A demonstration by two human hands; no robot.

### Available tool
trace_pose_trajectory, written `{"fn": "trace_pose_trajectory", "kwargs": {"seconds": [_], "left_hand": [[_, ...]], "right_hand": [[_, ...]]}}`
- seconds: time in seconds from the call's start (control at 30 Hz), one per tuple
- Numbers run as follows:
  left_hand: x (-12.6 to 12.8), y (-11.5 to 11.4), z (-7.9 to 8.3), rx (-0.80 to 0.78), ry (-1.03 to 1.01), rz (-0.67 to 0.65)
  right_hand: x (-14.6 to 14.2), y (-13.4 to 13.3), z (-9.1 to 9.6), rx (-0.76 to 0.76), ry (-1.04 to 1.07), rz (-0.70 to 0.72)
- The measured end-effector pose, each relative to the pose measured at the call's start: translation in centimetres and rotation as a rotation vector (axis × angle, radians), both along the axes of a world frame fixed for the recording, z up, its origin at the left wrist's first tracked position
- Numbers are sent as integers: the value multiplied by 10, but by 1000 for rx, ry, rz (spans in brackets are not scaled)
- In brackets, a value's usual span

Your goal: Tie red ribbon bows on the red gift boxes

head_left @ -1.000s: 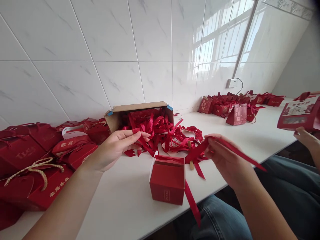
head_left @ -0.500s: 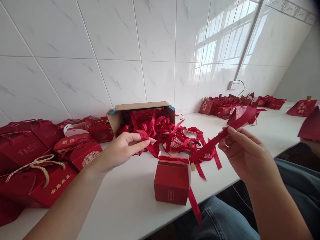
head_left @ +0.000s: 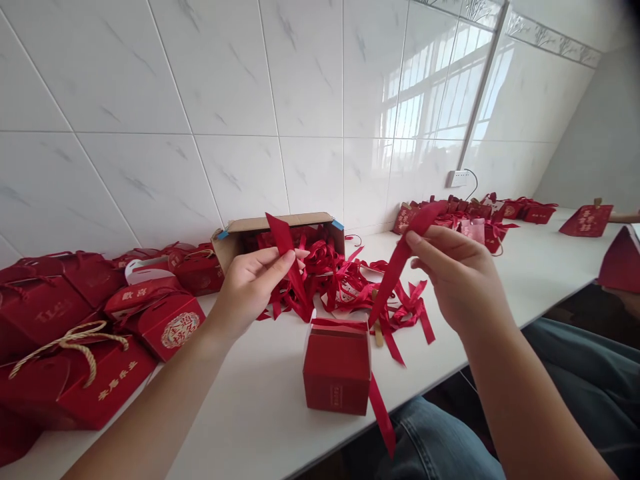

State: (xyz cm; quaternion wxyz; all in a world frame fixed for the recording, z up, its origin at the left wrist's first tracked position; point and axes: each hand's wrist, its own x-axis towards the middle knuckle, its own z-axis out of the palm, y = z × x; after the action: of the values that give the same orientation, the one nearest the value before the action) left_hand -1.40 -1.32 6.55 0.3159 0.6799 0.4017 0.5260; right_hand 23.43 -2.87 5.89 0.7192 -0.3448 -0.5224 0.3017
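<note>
A small red gift box (head_left: pixel 336 365) stands on the white counter (head_left: pixel 260 413) in front of me. A red ribbon (head_left: pixel 397 267) runs across its top and rises on both sides. My left hand (head_left: pixel 253 283) pinches the ribbon's left end, which sticks up above my thumb. My right hand (head_left: pixel 450 280) is closed on the right stretch, held up above and to the right of the box. Another ribbon tail hangs down the box's right side over the counter edge.
An open cardboard carton (head_left: pixel 280 233) full of loose red ribbons (head_left: pixel 345 280) lies behind the box. Red gift bags (head_left: pixel 75 347) crowd the left. More red boxes (head_left: pixel 470 217) line the wall at right. Another person's hand (head_left: pixel 623 297) holds a red box (head_left: pixel 620 260) at far right.
Both my hands have lifted the ribbon ends higher above the box. The left end now points upward, and my right hand has moved up and in toward the box.
</note>
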Motion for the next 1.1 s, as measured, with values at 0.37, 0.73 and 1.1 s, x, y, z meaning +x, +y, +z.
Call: {"fn": "trace_pose_trajectory", "kwargs": {"seconds": [0.37,0.73,1.1], "left_hand": [[29,-1,8,66,-164,-115],[31,-3,14,101,-173,-78],[37,-7,17,117,-221,-115]], "right_hand": [[-20,5,21,-6,-178,242],[-21,1,8,-44,-130,239],[-23,-1,15,-24,-92,256]]}}
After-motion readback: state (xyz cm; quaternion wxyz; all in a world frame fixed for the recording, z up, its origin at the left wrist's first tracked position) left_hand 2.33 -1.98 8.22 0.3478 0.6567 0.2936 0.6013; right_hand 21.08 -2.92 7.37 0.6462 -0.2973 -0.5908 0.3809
